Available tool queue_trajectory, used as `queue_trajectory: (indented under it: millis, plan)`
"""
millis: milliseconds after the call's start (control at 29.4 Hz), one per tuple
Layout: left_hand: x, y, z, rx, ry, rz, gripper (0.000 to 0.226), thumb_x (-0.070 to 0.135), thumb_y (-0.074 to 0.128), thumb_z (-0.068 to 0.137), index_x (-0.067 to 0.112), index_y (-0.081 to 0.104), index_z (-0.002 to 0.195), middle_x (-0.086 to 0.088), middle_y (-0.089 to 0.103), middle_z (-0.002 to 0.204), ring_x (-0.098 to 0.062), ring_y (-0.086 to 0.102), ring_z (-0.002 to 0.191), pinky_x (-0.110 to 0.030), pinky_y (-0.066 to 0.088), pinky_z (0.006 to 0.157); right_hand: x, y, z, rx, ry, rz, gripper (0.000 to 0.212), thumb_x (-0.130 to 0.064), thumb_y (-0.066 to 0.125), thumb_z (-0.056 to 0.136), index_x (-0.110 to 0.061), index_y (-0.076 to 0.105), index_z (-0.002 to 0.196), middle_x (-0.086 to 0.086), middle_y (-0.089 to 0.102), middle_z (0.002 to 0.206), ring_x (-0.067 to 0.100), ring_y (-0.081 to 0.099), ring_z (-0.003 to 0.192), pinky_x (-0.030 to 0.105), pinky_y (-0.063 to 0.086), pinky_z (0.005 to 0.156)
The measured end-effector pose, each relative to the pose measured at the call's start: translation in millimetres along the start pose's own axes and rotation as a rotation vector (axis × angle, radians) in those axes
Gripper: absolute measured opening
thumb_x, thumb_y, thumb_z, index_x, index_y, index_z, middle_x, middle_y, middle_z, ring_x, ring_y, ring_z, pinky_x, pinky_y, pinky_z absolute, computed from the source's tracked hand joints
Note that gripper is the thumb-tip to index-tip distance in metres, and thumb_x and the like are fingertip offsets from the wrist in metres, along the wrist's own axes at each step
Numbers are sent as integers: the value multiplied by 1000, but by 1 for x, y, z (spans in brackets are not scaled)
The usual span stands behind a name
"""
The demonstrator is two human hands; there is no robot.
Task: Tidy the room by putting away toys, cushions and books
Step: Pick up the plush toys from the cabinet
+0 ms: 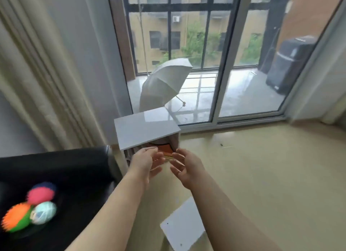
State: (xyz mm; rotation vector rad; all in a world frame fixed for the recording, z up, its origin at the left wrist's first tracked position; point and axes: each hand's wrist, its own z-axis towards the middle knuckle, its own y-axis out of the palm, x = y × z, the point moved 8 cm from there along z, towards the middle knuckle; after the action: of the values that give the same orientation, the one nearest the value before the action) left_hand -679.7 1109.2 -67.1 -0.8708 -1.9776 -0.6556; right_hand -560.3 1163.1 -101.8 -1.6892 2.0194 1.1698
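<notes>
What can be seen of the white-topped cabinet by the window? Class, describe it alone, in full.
The cabinet is small and boxy, with a flat, glossy white top that mirrors daylight and overhangs brown, wood-look sides. Its front is open; something orange lies inside, blurred. It stands upright on the beige floor, between the black sofa and the glass door. The left hand and right hand are held out before its opening, fingers relaxed; whether they touch it cannot be told.

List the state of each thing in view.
Left hand: open.
Right hand: open.
Umbrella: open, lying outside.
Glass door: looks shut.
Curtain: gathered to the side.
Balls: together on the sofa.
Orange item: under the white top.
</notes>
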Motion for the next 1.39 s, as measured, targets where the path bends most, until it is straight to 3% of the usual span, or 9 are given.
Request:
queue_trajectory:
  millis: [170, 408, 611, 815, 1053, 1223, 1393]
  plan:
    - [-43, 209, -43, -297, -36, 101, 13, 12, 46, 96, 12, 58, 97, -6, 66, 87, -20, 64, 80, -31, 49, 63, -110, -188, -39, 174, -191, 172, 12, -18, 49, 95, -10, 56, 99, 6, 59, 89, 20, 55, 74, 29, 45, 62]
    - [-140, 485, -126, -562, -161, 200, 13, 12, 45, 96, 12, 58, 96, -7, 65, 88, -20, 64, 78, -31, 48, 64, -226, -480, -98, 467, -291, 296, 9, -18, 51, 94, -14, 57, 88, 2, 59, 85, 18, 55, 72, 27, 44, 62]
    - [-181, 654, -151, -666, -187, 290, 14, 12, 45, 97, 14, 58, 91, -6, 65, 88, -19, 64, 78, -30, 48, 63, -301, -628, -112, 594, -307, 387, 9, -18, 51, 93, -13, 57, 87, 2, 60, 83, 17, 55, 70, 27, 44, 60]
    - [-232, 828, -123, -717, -222, 378, 11, 13, 48, 96, 14, 56, 90, -6, 64, 87, -18, 63, 77, -29, 49, 65, -362, -759, -59, 661, -241, 504, 7, -19, 53, 92, -14, 57, 89, 1, 60, 78, 16, 55, 65, 25, 44, 58]
    - [-235, 1090, -113, -891, -212, 467, 9, 15, 49, 96, 15, 55, 89, -5, 63, 88, -18, 62, 77, -30, 48, 68, -539, -919, -25, 792, -329, 577, 11, -18, 51, 93, -14, 55, 84, 0, 59, 75, 15, 54, 62, 25, 43, 58]
    - [-253, 1223, -111, -938, -224, 549, 11, 16, 49, 96, 16, 55, 87, -4, 63, 87, -17, 62, 76, -28, 48, 66, -612, -1011, -2, 825, -333, 661, 14, -19, 52, 93, -14, 54, 79, 1, 59, 74, 15, 55, 63, 25, 43, 58]
    - [-297, 1378, -109, -962, -253, 582, 8, 16, 50, 95, 15, 56, 90, -4, 64, 85, -17, 62, 75, -29, 48, 66, -699, -1149, 22, 903, -366, 692, 16, -15, 50, 92, -13, 53, 77, 2, 59, 73, 16, 53, 60, 25, 40, 55]
